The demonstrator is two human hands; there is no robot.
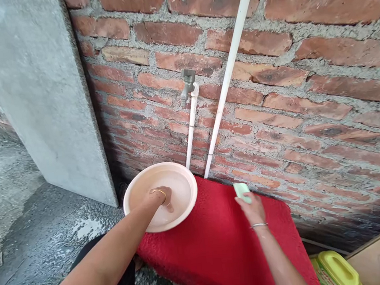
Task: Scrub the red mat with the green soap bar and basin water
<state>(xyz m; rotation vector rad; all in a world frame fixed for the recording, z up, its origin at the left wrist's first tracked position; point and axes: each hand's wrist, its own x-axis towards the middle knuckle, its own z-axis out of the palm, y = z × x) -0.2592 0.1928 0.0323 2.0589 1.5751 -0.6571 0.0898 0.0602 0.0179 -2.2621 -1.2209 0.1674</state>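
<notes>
A pale pink basin (128, 205) holds shallow water and sits at the left end of a red cloth-like cover (215, 242). My left hand (164, 197) reaches down into it, a thin gold-coloured bangle at the wrist. The fingers are partly under the water, so their grip is unclear. Over on the right, near the wall edge of the red surface, my right hand (253, 209) has its fingers closed on a pale green bar of soap (240, 188). A silver-coloured bangle circles that wrist.
A grey tap (188, 87) on a white pipe (192, 129) stands behind the basin. A taller white pipe (226, 86) runs up the brick wall (306, 105). At left leans a grey slab (46, 93) above wet ground. A yellow jug (339, 269) stands at lower right.
</notes>
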